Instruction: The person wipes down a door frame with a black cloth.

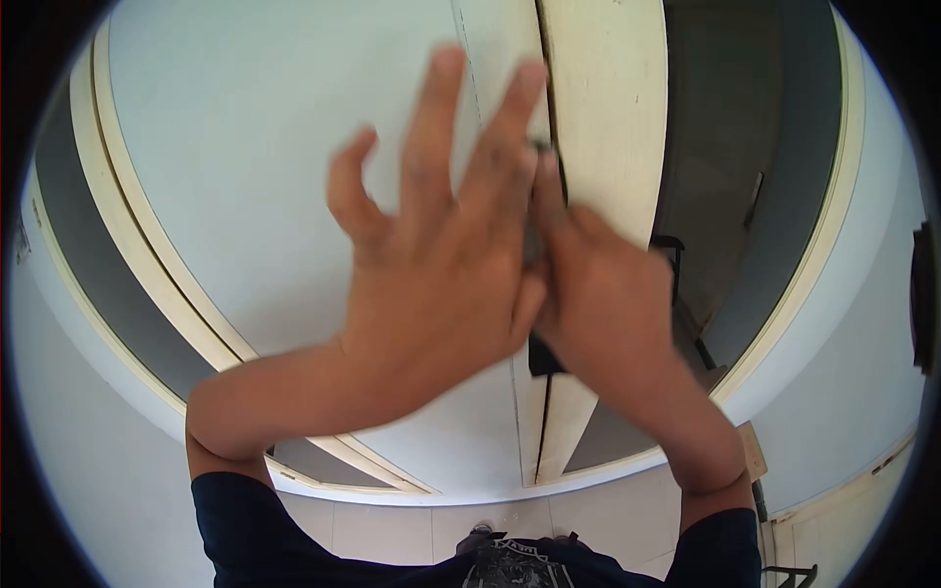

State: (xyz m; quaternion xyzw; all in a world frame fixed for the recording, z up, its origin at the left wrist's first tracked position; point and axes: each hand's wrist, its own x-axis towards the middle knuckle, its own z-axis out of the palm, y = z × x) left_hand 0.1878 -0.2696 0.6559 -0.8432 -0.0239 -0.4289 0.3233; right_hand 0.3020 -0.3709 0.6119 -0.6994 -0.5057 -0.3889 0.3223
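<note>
My left hand (441, 245) is raised in front of the pale door panel (245, 147), several fingers spread and slightly blurred. Its thumb bends in toward a narrow dark grey piece (534, 240) between the two hands. Against that piece, on the other side, my right hand (608, 284) has its index finger pointing up and its other fingers curled. I cannot tell what the right hand grips. Below the hands, a black fitting (545, 359) shows at the door's edge, beside the cream frame (603, 98); its upper part is hidden.
A dark grey panel with a small handle (754, 200) stands right of the frame. Another cream-edged dark strip (127, 245) runs along the left. Light floor tiles (382, 529) lie below, and a dark object (921, 299) is on the far right wall.
</note>
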